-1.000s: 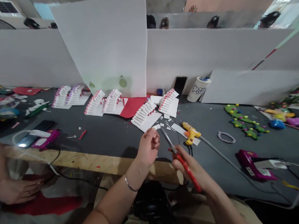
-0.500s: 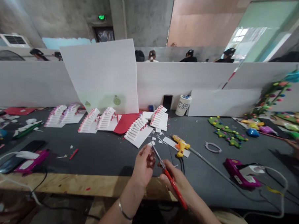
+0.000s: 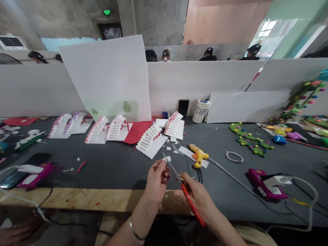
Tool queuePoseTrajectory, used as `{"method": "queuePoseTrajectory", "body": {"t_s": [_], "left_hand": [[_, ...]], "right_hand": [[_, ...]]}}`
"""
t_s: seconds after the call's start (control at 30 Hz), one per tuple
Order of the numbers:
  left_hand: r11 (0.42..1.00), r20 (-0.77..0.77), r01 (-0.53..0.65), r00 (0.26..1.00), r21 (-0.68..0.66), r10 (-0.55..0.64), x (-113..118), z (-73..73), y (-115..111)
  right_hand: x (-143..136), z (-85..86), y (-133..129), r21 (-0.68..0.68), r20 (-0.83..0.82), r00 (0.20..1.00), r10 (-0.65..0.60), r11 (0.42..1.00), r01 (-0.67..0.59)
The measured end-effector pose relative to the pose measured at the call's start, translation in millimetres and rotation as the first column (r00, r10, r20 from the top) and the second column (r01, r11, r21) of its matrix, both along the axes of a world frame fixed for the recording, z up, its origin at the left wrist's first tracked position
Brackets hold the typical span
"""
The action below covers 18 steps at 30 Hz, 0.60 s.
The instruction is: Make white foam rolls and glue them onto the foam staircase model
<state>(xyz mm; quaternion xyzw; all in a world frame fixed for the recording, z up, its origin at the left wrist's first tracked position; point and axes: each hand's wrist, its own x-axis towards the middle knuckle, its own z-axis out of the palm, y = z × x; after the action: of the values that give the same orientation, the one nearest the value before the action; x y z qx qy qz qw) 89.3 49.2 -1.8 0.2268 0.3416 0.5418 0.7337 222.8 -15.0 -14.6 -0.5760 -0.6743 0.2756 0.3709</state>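
Note:
My left hand [image 3: 157,177] pinches a small white piece [image 3: 167,158] between thumb and fingers; whether it is paper or foam I cannot make out. Red-handled scissors [image 3: 191,202] are gripped in my right hand [image 3: 195,193], their blades pointing up and left across the white piece. Just beyond my hands lie small white scraps [image 3: 175,151]. A white stepped model [image 3: 149,138] with red bits stands on a white card, and a similar model [image 3: 174,124] is behind it. Right of the scraps, a yellow glue gun [image 3: 198,156] rests on a white strip.
More stepped models [image 3: 116,128] stand to the left beside red paper [image 3: 139,132]. A paper cup [image 3: 201,111] and a phone [image 3: 183,108] are at the white partition. Purple power strips [image 3: 264,185] with cables lie on both sides. At lower left is another person's hand [image 3: 20,232].
The scissor blades have shifted slightly left and up, with their tips now past the white piece. My view has tilted down a little. A person's hand at the right edge has mostly gone from view.

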Motion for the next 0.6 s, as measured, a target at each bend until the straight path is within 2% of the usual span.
{"method": "queuePoseTrajectory", "body": {"t_s": [0.23,0.47,0.6], "left_hand": [[0.998,-0.043,0.055,0.997,-0.031,-0.057,-5,3.7,-1],[0.981,-0.076,0.193,0.978,-0.011,-0.193,-20,-0.8,7],[0.969,-0.014,0.244,0.97,-0.022,-0.245,-28,-3.6,10]], "right_hand": [[5,1.4,-2,-0.057,-0.012,1.0,0.024,0.998,-0.024],[8,-5.6,-4,-0.074,0.046,0.998,0.032,0.997,-0.028],[21,-7.8,-1,-0.062,0.109,0.994,0.002,0.998,0.005]]}}
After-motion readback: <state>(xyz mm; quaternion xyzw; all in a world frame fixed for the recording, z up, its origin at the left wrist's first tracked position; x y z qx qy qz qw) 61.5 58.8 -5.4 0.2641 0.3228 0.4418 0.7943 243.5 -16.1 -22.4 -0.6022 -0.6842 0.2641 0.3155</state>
